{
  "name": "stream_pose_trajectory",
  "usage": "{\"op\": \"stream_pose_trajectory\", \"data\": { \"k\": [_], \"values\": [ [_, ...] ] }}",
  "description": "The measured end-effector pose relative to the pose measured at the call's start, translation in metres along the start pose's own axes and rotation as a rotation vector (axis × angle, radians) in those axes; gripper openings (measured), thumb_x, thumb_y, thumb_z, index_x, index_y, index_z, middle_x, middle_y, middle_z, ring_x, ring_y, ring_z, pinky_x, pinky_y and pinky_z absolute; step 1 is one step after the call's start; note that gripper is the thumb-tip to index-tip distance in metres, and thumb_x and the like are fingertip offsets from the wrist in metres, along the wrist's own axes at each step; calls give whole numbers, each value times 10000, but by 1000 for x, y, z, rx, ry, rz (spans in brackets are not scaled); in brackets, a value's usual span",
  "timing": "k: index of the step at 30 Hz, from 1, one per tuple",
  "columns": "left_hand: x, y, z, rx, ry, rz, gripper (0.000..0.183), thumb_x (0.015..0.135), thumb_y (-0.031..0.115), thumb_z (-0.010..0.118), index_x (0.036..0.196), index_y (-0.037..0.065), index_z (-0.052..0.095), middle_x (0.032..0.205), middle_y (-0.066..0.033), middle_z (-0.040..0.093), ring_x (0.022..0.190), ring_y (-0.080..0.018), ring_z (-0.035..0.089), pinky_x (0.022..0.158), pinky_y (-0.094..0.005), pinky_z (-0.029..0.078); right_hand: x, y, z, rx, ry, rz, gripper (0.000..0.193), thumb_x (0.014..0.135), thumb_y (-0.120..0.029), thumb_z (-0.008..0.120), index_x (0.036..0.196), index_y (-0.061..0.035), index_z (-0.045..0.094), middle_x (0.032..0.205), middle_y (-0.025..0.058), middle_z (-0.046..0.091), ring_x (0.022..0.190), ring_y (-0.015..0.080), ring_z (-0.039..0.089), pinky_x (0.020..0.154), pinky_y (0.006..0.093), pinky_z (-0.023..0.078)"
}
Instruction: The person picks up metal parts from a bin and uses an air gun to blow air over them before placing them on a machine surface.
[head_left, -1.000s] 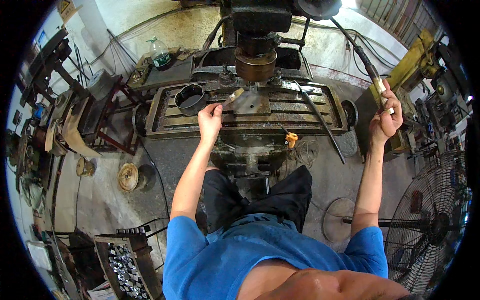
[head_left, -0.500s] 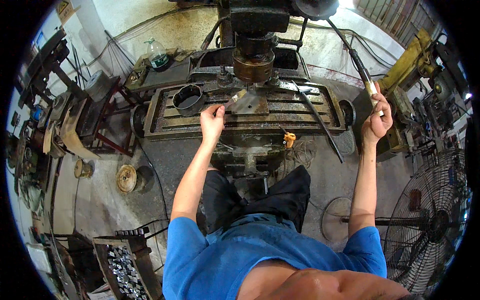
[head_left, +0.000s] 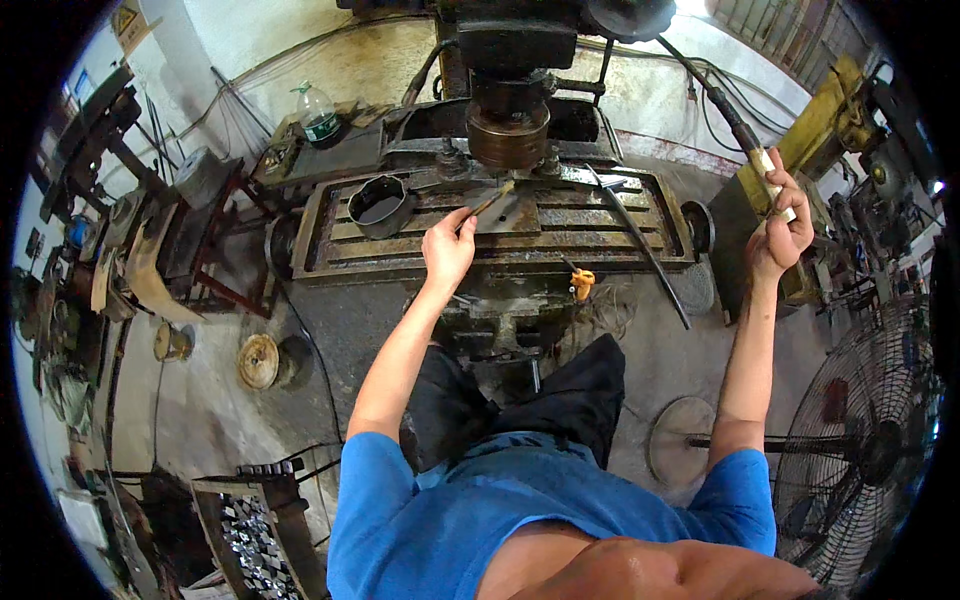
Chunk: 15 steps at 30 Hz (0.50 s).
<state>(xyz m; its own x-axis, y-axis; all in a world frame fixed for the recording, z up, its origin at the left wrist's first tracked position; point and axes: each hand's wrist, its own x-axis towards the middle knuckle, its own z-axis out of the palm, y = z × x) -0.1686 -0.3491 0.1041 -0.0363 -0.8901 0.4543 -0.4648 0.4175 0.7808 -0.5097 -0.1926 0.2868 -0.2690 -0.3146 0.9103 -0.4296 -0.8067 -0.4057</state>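
My left hand (head_left: 447, 248) pinches the handle of a small brush (head_left: 488, 203). Its bristle end points up and right, just below the machine's round spindle head (head_left: 508, 132) and over a flat metal plate (head_left: 517, 217) on the slotted machine table (head_left: 340, 247). A black pot (head_left: 366, 208) of dark liquid stands on the table, left of that hand. Out to the right, my right hand (head_left: 782, 235) has its fingers curled around the pale grip of a long lever (head_left: 738, 132), which slopes down from the machine head.
A dark bar (head_left: 640, 238) lies across the table's right side, its end jutting past the front edge. An orange-yellow fitting (head_left: 581, 284) hangs at the front. A large fan (head_left: 870, 450) stands at lower right, a box of metal pieces (head_left: 262, 545) at lower left.
My left hand has shifted right, and the brush now reaches farther under the spindle head at a different angle. My right hand and the lever's grip have swung somewhat right.
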Motion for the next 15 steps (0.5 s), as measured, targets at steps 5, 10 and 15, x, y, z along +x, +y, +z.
{"op": "stream_pose_trajectory", "data": {
  "k": [5, 10, 15],
  "values": [
    [1, -4, 13, -5, 14, 20, 240, 794, 208, 602, 976, 55, 638, 863, -158, 642, 802, -310, 623, 702, -370, 474, 11, -1, -2, -21, -21, -28, 94, 622, -90, 467, 692, -39, 430, 994, 181, 572, 1188, 439, 382, 1016, 534, 183],
    [6, -5, 19, -11, -30, -7, 275, 798, 216, 594, 1009, 42, 624, 925, -159, 638, 857, -294, 621, 747, -347, 466, 25, 4, -8, 8, -62, -107, 141, 658, -143, 534, 686, -41, 441, 964, 175, 581, 1175, 451, 388, 1014, 546, 185],
    [10, -8, 20, 33, -36, -6, 272, 806, 219, 582, 1014, 48, 620, 922, -156, 640, 837, -283, 624, 733, -340, 464, 47, 1, -6, -38, -121, -197, 114, 677, -109, 517, 666, -32, 434, 922, 181, 586, 1159, 452, 402, 1013, 564, 181]
  ]
}}
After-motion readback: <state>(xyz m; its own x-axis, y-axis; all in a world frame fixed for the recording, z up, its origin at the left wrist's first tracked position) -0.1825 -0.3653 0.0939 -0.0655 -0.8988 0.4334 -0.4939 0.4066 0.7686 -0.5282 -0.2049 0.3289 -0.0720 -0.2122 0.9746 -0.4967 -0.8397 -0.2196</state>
